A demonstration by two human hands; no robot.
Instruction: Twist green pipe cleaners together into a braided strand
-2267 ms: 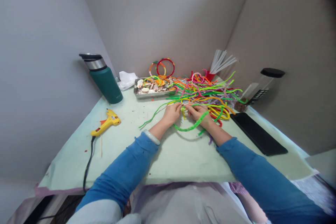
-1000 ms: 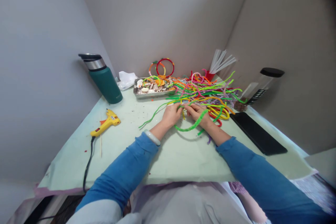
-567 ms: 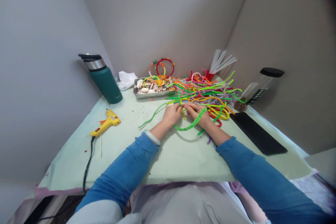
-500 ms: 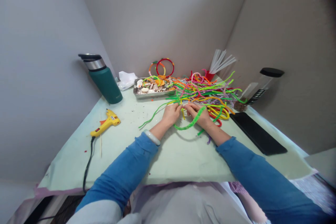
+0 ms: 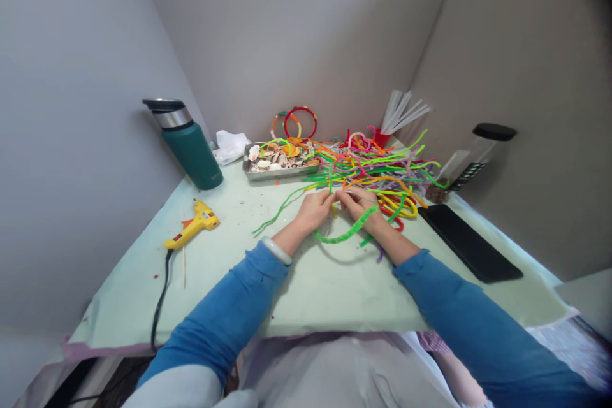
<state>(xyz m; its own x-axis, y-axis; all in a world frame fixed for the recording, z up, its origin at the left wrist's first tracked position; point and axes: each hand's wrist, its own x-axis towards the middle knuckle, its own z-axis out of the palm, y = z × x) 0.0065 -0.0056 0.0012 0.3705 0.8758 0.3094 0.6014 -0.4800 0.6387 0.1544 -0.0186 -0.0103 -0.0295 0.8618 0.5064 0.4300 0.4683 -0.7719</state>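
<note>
Fingertip to fingertip over the middle of the table, my left hand (image 5: 315,211) and my right hand (image 5: 359,209) are both closed in a pinch. Between them they hold a curved, fuzzy green pipe cleaner (image 5: 345,236), which looks wound along a hoop and hangs in an arc below the fingers. A thin pale strand, apparently bare hoop, shows by the right fingers. A straight green end stands up above my left fingertips. Just beyond the hands lies a tangled pile of coloured pipe cleaners (image 5: 368,162). The fingers hide the exact joint.
A yellow glue gun (image 5: 196,224) with a black cord lies left, below a teal bottle (image 5: 194,153). At the back are a metal tray (image 5: 282,173) of shells, two decorated hoops (image 5: 301,108) and white sticks (image 5: 401,113). A black phone-like slab (image 5: 471,243) and clear bottle (image 5: 478,150) stand right.
The green arc has tilted, and its right end has swung slightly down and right. The green end above my left hand has shifted a little right and stands straighter. Both hands stay pinched together.
</note>
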